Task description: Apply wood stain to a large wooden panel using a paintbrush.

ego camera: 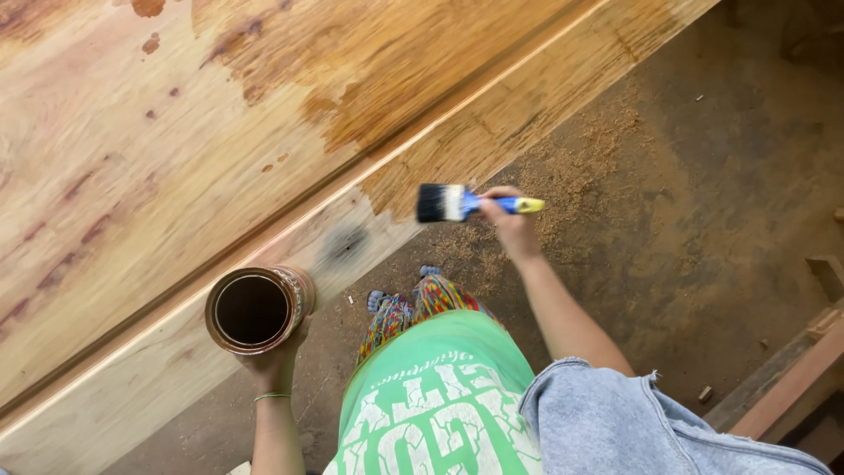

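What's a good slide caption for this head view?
Right hand holds a paintbrush over a half-stained wooden panel; left hand holds an open can.

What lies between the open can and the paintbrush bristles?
In the head view, only the bare edge strip of the wooden panel, with a blurred dark smudge, separates the can from the paintbrush.

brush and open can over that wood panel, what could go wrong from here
The brush in the right hand is off the panel's edge, above the sawdust-strewn floor, so it may drip there. The open can, gripped from below by the left hand, could tip and spill stain. Drops already spot the unstained wood and may dry as dark marks.
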